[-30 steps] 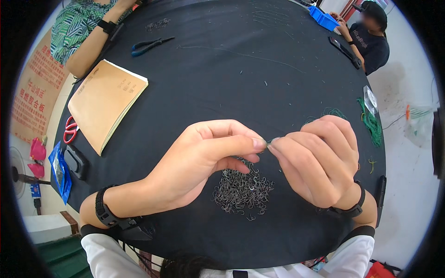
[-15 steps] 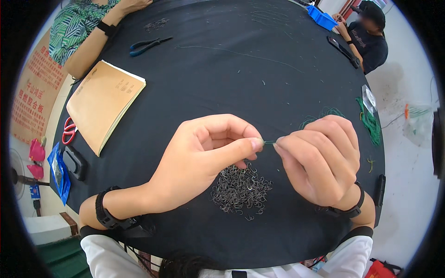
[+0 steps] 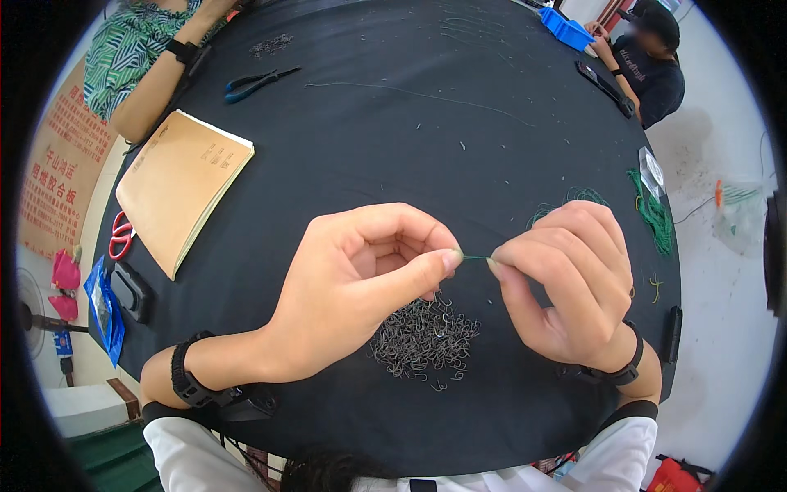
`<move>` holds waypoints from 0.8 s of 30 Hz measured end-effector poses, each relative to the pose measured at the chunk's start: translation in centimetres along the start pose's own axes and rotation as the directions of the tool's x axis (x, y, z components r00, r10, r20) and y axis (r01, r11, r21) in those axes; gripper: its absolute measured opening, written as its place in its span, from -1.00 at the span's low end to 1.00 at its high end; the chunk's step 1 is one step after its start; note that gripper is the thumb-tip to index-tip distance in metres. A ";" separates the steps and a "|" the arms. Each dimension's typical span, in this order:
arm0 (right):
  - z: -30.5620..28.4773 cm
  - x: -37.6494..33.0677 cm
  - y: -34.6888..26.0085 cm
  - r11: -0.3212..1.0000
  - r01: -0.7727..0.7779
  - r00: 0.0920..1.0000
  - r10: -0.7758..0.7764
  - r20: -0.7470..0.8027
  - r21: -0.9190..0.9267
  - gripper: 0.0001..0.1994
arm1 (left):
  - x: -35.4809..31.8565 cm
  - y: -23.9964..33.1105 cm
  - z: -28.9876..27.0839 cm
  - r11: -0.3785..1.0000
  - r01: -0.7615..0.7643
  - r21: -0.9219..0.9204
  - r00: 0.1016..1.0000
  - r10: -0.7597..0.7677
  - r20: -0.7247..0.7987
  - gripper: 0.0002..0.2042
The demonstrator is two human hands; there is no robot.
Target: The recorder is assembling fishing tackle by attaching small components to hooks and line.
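A short stretch of thin green fishing line (image 3: 475,258) runs taut between my two hands above the table. My left hand (image 3: 369,283) pinches one end between thumb and forefinger, its other fingers curled behind. If it also holds a hook, the fingertips hide it. My right hand (image 3: 566,283) grips the line between thumb and forefinger, knuckles up. Just below the hands lies a heap of small dark fish hooks (image 3: 422,340), partly covered by my left hand. Loops of green line (image 3: 586,195) show behind my right hand.
On the black-covered table lie a brown notebook (image 3: 184,189), red-handled scissors (image 3: 120,236), blue-handled pliers (image 3: 258,84), a blue packet (image 3: 102,307) and a green line bundle (image 3: 654,217). A blue tray (image 3: 566,29) stands at the far right. Two people sit across the table.
My right hand's fingertips have moved slightly away from the left, and the visible stretch of line between them is a little longer. Both hands keep their pinch.
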State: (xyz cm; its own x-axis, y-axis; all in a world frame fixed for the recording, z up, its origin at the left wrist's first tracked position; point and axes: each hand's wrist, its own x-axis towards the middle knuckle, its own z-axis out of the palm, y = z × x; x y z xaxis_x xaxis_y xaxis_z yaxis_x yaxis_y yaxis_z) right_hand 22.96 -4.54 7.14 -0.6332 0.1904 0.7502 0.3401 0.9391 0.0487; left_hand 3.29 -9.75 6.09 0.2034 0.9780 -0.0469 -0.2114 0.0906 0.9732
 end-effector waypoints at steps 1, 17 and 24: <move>0.0 0.0 0.0 1.000 -0.020 1.000 0.020 0.005 0.019 -0.81 | 0.0 -0.1 0.0 1.000 -0.006 0.005 1.000 0.006 -0.002 -0.88; -0.6 -2.0 0.3 0.387 -0.696 0.702 0.547 0.457 0.605 -0.75 | 0.0 -0.2 0.2 0.996 -0.067 0.060 0.998 0.068 -0.006 -0.91; 0.4 -2.4 0.4 -0.021 -0.735 0.587 0.482 0.651 0.678 -0.84 | -0.1 -0.5 0.1 0.995 -0.095 0.024 0.995 0.095 0.015 -0.90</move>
State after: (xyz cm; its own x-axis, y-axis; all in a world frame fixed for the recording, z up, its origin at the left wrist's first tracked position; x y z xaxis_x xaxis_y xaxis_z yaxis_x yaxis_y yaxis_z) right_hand 24.28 -4.52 5.11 -0.6601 0.7504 0.0348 -0.0132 0.0347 -0.9993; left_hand 3.44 -9.86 5.62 0.1972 0.9791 0.0488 -0.2072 -0.0070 0.9783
